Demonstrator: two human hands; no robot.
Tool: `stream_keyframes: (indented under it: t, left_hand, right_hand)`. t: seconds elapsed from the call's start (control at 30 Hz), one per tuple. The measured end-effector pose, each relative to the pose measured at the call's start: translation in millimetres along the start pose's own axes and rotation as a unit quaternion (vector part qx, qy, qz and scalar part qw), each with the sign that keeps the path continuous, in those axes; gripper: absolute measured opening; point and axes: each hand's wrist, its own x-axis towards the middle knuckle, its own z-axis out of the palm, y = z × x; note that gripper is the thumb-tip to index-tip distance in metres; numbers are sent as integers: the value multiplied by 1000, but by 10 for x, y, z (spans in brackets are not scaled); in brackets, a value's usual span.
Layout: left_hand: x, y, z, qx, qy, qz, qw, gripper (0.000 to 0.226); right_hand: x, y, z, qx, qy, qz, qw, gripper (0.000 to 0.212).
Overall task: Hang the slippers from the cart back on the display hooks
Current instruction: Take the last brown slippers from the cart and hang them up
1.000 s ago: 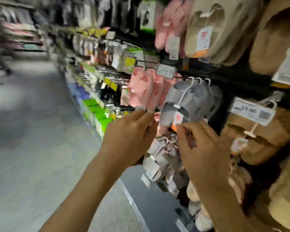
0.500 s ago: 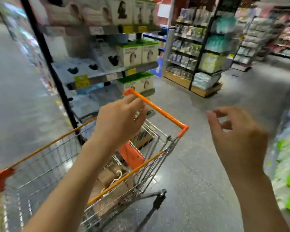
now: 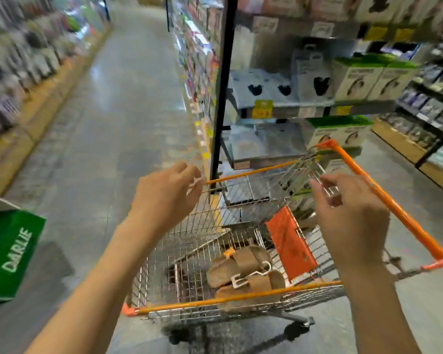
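A wire shopping cart [image 3: 399,215] with orange rails stands in front of me. On its floor lies a pair of brown slippers [image 3: 243,272] joined by a white plastic hanger. My left hand [image 3: 166,198] hovers above the cart's left side, fingers loosely curled and holding nothing. My right hand [image 3: 351,213] hangs over the cart's right part with loose fingers, also holding nothing. Both hands are well above the slippers. The display hooks are out of view.
An orange child-seat flap [image 3: 289,244] stands inside the cart. Behind the cart is a shelf end [image 3: 287,103] with grey and green boxes on a black post. An aisle floor [image 3: 108,111] runs away to the left. A green box [image 3: 8,254] sits at the left edge.
A second ago both hands were at grey slippers on the display hooks. The view has swung to the cart, and both hands now hover over it, holding nothing.
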Motion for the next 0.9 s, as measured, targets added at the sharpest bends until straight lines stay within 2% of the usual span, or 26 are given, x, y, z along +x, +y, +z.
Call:
stream_keyframes:
  t: [0.1,0.23,0.4,0.53,0.77,0.9]
  left_hand:
    - [-11,-171,200,1,-44,-23,999,17]
    - [-33,-330,657,-17,-93,-54,994,14]
    - [-242,-461,1485,-67,-135,-161,975,31]
    - [-470,-443,2056,-57,-212,-225,949,40]
    - [-579,-117,2807,-69,-312,-229,920,48]
    - [-633,165,3195,-64,-371,-209,902,49]
  right_hand:
    - [19,25,239,-19,-30,0,999,19]
    - [2,179,679,-13,-66,20,998,11]
    - [-369,529,1346,3,-87,29,996,24]
    - [-689,720,1782,26,-134,61,989,13]
    - [-1137,1112,2257,10,-240,130,962,15]
    - [-1289,1336,2403,-15,-335,215,917,27]
